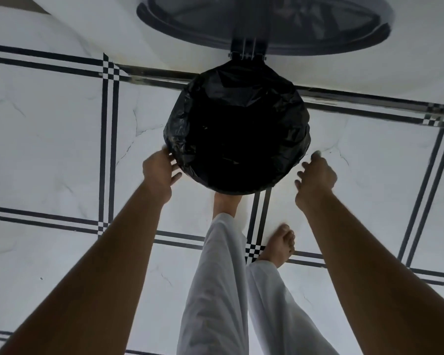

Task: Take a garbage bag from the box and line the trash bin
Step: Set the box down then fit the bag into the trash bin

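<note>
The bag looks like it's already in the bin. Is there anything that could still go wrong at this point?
Possibly. The open round lid seems to be held up by the bare foot at the bin's base; lifting that foot might drop it toward the hands. The left hand touches the crinkled black plastic garbage bag at the rim, while the right hand hangs clear of it, so that side could slip inward if not tucked.
</note>
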`<state>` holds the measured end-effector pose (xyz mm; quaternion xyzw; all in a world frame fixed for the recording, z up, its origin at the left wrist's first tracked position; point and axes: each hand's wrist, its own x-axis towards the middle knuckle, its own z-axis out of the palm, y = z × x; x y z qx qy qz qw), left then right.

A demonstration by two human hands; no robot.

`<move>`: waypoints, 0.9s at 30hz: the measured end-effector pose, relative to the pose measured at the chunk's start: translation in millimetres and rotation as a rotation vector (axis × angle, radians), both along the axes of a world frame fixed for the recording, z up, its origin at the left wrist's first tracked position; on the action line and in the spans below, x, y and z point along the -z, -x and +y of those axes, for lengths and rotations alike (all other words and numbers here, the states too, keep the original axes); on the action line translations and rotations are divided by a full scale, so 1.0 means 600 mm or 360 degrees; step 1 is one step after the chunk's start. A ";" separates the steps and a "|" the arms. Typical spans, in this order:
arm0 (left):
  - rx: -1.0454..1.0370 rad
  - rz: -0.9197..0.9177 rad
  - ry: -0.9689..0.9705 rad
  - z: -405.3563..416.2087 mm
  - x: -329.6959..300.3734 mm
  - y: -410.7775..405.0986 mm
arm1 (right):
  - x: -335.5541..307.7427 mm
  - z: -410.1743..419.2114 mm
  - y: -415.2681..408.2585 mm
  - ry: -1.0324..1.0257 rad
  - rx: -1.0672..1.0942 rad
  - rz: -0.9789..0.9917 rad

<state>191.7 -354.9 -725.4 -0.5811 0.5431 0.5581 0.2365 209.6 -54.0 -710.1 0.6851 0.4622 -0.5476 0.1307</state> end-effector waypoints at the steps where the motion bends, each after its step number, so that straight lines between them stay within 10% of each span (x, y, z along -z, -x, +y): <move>1: 0.0055 0.0086 -0.0034 0.001 -0.012 0.012 | -0.011 0.002 0.010 -0.0115 -0.0115 0.0054; 11: 0.0231 -0.0140 0.0104 -0.010 0.010 0.104 | -0.017 0.009 0.101 0.0087 -0.0397 0.0038; 16: 0.0314 0.0411 0.0302 0.016 -0.006 0.154 | -0.017 0.013 0.117 -0.0260 -0.0655 0.0359; 27: 0.0874 0.0456 0.0337 0.057 -0.039 0.206 | -0.036 -0.012 0.159 -0.0461 -0.1256 0.0520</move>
